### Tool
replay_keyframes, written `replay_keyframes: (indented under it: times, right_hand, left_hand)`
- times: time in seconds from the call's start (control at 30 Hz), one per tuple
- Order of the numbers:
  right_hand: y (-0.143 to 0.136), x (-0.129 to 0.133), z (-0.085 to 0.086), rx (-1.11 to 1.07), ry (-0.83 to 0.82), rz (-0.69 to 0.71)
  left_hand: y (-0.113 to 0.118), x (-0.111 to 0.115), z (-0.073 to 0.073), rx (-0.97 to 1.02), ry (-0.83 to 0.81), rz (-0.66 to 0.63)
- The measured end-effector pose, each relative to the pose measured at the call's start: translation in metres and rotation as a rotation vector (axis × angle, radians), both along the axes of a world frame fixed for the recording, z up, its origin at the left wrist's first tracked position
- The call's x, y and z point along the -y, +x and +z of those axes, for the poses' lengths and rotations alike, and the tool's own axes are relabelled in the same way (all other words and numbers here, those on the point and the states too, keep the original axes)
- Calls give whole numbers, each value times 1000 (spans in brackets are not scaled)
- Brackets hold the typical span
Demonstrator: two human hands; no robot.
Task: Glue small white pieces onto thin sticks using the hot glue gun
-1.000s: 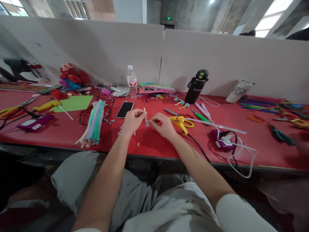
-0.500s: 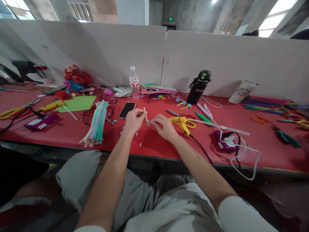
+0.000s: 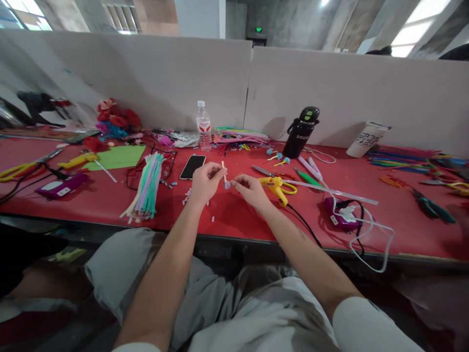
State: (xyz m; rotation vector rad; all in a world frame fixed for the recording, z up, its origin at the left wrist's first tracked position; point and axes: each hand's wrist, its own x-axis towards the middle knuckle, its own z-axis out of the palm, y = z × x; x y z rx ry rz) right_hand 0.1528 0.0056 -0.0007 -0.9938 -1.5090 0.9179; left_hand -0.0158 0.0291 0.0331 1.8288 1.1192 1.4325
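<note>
Between the fingertips of my left hand point(image 3: 205, 184) is a small pipe-cleaner flower point(image 3: 226, 185), its pale stem pointing up and its lilac head at the bottom. My right hand point(image 3: 249, 189) is pinched close beside the lilac head; whether it grips a tiny piece there is too small to tell. Small pale lilac bits point(image 3: 186, 196) lie on the red table by my left wrist. A yellow glue gun point(image 3: 275, 188) rests to the right of my right hand. Left of my hands lies a bundle of pastel pipe cleaners point(image 3: 148, 183).
Behind my left hand lies a phone point(image 3: 192, 167), with a water bottle point(image 3: 204, 127) beyond it. A black flask point(image 3: 302, 132) stands near blue-headed flowers point(image 3: 279, 156). Scissors point(image 3: 264, 170), a purple power box point(image 3: 340, 215) and looping cables are on the right.
My left hand has shifted slightly right with the flower, whose lilac head now shows more clearly. My right hand's fingertips have moved a little right and stay pinched beside it.
</note>
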Motion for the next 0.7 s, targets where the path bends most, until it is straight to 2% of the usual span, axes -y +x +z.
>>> replay_keyframes:
  times: [0.2,0.5,0.7]
  right_hand:
    - [0,0,-1,-69,-42,20]
    - [-2,1,0,-22,-5,-30]
    - [-1,0,-1,-69,-16,-32]
  left_hand:
    - [1,2,1,0,-4,-38]
    - [1,3,-2,-62,7,-25]
    - [1,2,-3,-67,29,-16]
